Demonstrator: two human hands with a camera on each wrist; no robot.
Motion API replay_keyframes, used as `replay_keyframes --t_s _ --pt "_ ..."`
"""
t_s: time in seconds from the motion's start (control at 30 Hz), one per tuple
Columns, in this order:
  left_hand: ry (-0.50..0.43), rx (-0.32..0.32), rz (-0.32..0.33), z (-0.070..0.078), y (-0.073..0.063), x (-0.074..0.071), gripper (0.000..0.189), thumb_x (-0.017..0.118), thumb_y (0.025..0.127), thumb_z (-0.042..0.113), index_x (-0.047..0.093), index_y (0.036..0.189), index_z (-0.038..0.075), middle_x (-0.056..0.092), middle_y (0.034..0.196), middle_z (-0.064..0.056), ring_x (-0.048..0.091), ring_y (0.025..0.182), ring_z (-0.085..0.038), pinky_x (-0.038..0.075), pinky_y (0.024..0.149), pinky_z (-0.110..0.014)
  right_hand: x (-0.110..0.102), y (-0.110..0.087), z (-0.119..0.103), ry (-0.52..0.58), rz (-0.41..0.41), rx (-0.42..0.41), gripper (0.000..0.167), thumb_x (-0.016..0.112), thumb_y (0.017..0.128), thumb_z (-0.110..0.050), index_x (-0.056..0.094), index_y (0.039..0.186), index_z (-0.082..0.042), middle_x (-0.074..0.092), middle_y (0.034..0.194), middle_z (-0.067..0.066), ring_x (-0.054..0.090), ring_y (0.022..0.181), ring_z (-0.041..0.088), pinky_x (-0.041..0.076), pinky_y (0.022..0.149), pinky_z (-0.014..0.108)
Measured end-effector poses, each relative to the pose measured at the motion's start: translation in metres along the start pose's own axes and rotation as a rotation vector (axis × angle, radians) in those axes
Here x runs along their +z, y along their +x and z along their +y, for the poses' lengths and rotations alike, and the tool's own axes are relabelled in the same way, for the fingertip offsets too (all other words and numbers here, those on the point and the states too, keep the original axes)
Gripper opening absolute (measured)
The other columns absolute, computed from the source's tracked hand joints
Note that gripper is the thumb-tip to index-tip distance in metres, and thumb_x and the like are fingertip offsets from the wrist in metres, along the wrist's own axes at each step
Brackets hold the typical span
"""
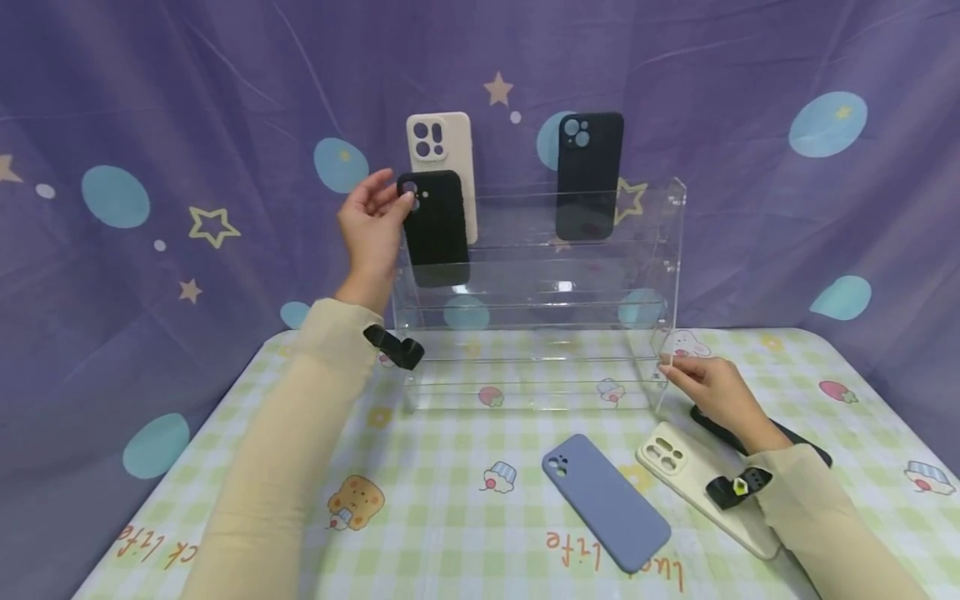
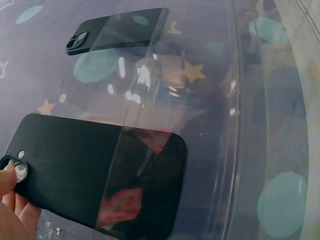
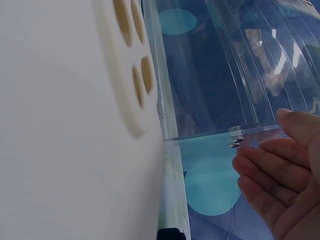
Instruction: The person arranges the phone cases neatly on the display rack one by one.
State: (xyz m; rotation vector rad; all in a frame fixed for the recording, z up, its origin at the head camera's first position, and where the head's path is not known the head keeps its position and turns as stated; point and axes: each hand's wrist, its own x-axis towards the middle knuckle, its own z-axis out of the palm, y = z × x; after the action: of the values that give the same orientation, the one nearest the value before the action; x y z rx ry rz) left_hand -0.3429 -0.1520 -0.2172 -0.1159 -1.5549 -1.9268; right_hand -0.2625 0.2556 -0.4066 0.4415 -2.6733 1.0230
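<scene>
My left hand (image 1: 371,229) pinches a black phone case (image 1: 438,218) by its upper left corner, thumb over the camera cutout. The lower end of that case sits behind a clear front strip of the tiered acrylic display stand (image 1: 525,279). Directly behind it, a white phone case (image 1: 463,150) stands upright on the top tier, partly covered. On the top tier's right side stands a second, dark phone case (image 1: 590,158). My right hand (image 1: 716,392) grips the stand's right side panel low down, thumb and fingers on either side of its edge.
On the checked tablecloth (image 1: 450,533) in front of the stand lie a blue-grey phone case (image 1: 606,504) and a cream phone case (image 1: 693,492). Another black case (image 1: 806,446) lies partly under my right wrist. A purple curtain (image 1: 247,100) hangs behind the table.
</scene>
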Motion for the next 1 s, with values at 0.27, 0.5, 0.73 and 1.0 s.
replay_keyframes --t_s 0.27,0.5,0.73,1.0 --pt "0.081 0.021 -0.012 -0.008 -0.006 -0.001 0.018 0.072 0.078 -0.005 0.067 0.095 0.000 0.066 0.087 -0.004 0.060 0.077 -0.011 0.051 0.075 -0.020 -0.001 -0.001 -0.004 0.002 0.001 -0.013 0.033 0.058 0.095 -0.021 0.066 0.112 0.006 0.055 0.121 0.031 0.056 0.109 0.044 0.050 0.081 0.052" --pt "0.209 0.048 -0.042 -0.014 -0.010 -0.004 0.020 0.072 0.080 -0.002 0.067 0.099 -0.001 0.066 0.090 -0.006 0.060 0.078 -0.011 0.052 0.077 -0.020 -0.002 -0.001 -0.005 -0.005 -0.002 -0.003 0.034 0.057 0.096 -0.022 0.066 0.112 0.006 0.054 0.122 0.032 0.053 0.112 0.045 0.049 0.084 0.053" --pt "0.320 0.084 -0.027 -0.013 -0.010 -0.008 0.018 0.072 0.082 0.005 0.069 0.099 0.000 0.069 0.093 -0.009 0.061 0.078 -0.009 0.051 0.074 -0.019 -0.003 -0.001 -0.005 0.001 0.003 -0.009 0.032 0.057 0.095 -0.022 0.067 0.110 0.006 0.054 0.122 0.032 0.049 0.116 0.047 0.046 0.087 0.055" --pt "0.393 0.112 0.005 -0.011 -0.013 -0.012 0.006 0.069 0.086 0.013 0.072 0.087 0.008 0.065 0.080 0.000 0.057 0.066 -0.007 0.050 0.059 -0.017 -0.002 -0.001 -0.005 0.003 0.001 0.000 0.033 0.057 0.095 -0.022 0.067 0.110 0.006 0.053 0.123 0.033 0.049 0.116 0.046 0.046 0.087 0.055"
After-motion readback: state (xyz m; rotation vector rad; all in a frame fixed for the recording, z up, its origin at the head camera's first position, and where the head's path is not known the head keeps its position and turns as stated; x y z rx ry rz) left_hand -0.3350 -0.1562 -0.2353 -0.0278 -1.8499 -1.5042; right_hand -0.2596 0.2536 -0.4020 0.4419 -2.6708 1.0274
